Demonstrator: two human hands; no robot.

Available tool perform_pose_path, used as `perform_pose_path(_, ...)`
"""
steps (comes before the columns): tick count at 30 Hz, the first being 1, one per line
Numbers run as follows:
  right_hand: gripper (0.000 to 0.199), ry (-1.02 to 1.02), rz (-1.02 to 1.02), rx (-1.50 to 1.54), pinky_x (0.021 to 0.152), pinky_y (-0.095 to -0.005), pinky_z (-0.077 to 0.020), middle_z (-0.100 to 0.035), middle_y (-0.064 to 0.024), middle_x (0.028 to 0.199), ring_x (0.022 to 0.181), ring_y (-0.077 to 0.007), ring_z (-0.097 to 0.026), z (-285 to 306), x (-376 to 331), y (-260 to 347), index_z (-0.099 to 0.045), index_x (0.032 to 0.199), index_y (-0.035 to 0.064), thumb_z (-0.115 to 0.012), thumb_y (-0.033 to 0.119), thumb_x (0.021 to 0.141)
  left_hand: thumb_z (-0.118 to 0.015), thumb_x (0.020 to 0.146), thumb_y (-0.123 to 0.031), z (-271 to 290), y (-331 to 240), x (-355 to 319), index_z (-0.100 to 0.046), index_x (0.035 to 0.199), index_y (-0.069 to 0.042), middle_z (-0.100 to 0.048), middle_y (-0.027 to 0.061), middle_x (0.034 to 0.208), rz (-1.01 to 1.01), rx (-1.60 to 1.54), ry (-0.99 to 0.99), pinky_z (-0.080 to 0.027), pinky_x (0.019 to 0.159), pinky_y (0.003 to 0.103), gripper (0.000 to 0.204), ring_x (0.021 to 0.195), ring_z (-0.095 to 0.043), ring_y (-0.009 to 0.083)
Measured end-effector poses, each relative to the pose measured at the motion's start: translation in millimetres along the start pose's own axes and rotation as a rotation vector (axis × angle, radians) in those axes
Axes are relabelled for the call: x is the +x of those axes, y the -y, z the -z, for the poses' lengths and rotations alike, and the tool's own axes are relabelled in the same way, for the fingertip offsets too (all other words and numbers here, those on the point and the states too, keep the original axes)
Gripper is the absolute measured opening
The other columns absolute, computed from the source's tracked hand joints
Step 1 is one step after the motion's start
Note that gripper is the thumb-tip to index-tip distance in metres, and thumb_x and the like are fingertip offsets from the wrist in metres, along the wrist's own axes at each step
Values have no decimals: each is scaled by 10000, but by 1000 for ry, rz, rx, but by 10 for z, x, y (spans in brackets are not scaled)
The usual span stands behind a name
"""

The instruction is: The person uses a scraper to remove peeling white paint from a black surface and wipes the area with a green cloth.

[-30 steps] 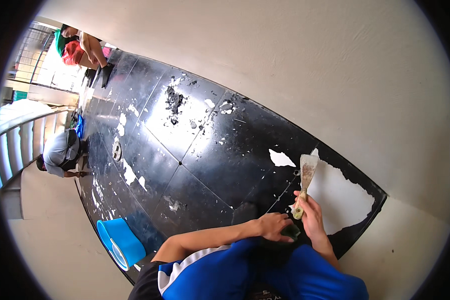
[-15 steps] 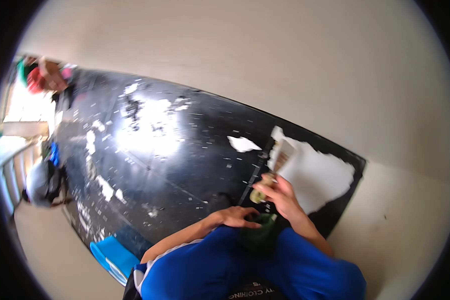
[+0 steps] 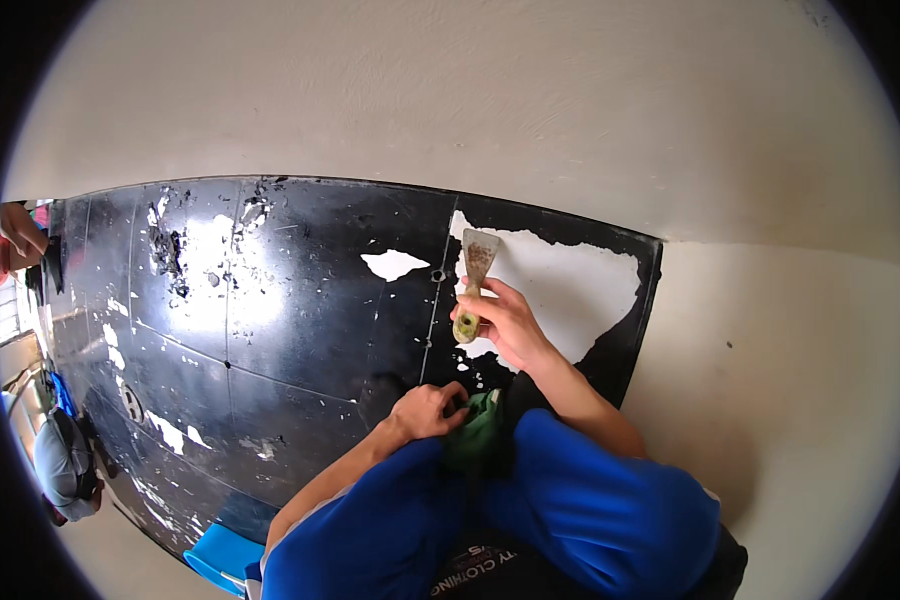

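Observation:
My right hand [image 3: 510,325] is closed round the handle of a putty knife [image 3: 480,258], its broad, stained blade pointing up and away from me. The blade is over a large white patch [image 3: 570,290] with ragged edges in the black surface [image 3: 320,330]; whether it touches cannot be told. My left hand [image 3: 432,408] is lower and further left, fingers curled at the edge of a crumpled green cloth [image 3: 478,425] between my knees. The fingertips are partly hidden.
Smaller white patches [image 3: 394,264] and flakes speckle the black surface, and thin seams cross it. A pale wall [image 3: 450,110] borders it. A blue plastic chair [image 3: 225,555] stands at lower left. At the far left are a person in grey [image 3: 62,460] and another person's arm [image 3: 20,240].
The view has turned, so the scene sits further left. The putty knife stays in my right hand. My left fingers, spread over the green cloth before, are now curled at its edge.

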State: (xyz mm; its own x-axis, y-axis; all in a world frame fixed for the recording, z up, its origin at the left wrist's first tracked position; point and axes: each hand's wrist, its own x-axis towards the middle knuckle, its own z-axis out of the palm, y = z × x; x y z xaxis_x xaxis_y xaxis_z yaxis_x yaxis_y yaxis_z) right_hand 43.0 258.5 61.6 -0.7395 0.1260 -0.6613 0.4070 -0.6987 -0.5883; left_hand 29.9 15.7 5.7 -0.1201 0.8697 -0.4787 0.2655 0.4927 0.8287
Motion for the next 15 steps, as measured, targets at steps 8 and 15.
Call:
perform_pose_path(8,364,-24,46,135,788,-325,-586,-700,-118,1019,950,-203,-722,26,68,13,-591,1352,-32,-661,143,1041,-705,959,-313,21,19,-30,-658,1162,-100,-767,120,789,3,-11,-12,-613,692,467,298,733,-757,346)
perform_pose_path(15,324,-78,89,86,762,-325,-584,-703,-112,1010,908,-197,-726,78,102,26,-622,1300,-28,-668,159,1040,-688,970,-328,38,33,19,-659,1164,-95,-774,137,805,4,-2,23,-617,705,470,304,742,-759,358)
